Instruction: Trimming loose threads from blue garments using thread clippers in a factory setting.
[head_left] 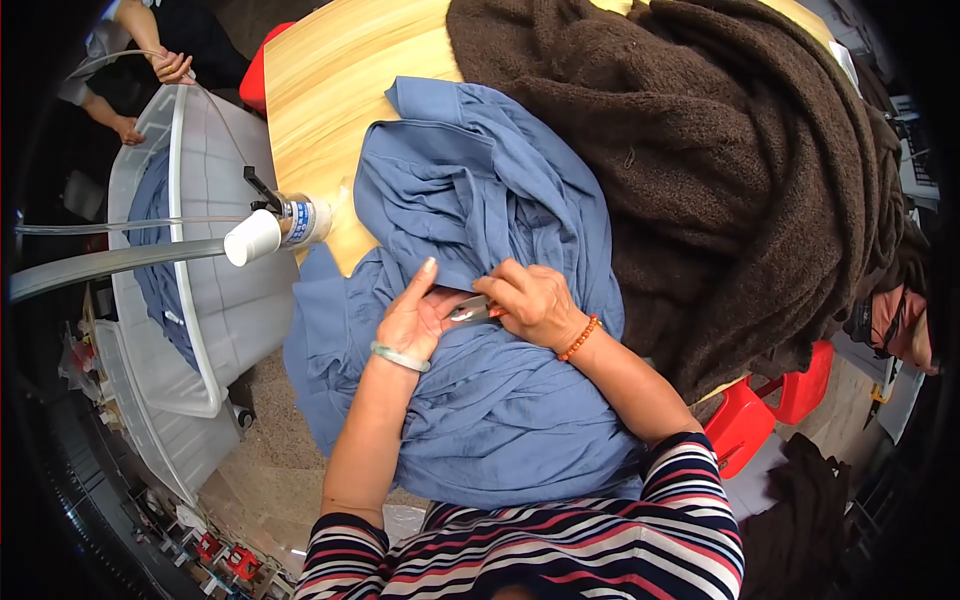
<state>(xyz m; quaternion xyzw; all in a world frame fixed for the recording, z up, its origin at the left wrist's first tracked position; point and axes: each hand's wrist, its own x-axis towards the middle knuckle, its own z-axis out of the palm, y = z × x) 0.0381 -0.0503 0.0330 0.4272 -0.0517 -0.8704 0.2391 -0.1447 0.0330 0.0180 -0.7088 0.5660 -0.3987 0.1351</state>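
Observation:
A large blue garment [500, 390] lies bunched over my lap and the table's edge. My left hand [415, 318] rests on it, palm up, with the thumb stretched out and apart from the fingers; a fold of the blue cloth covers some fingertips. My right hand [540, 305] is closed on small metal thread snips [468, 309]. Their blades point left toward my left palm, close to the cloth's folded edge. Most of the snips' handle is hidden inside my right fingers, where a bit of orange-red shows.
A dark brown fleecy cloth [700, 150] is heaped across the wooden table [330, 80]. At left, a clamped fitting with a white cup [253, 238] sits at the table edge. Another person's hands [172, 67] are at a white bin [200, 250]. Red stools [740, 435] stand at right.

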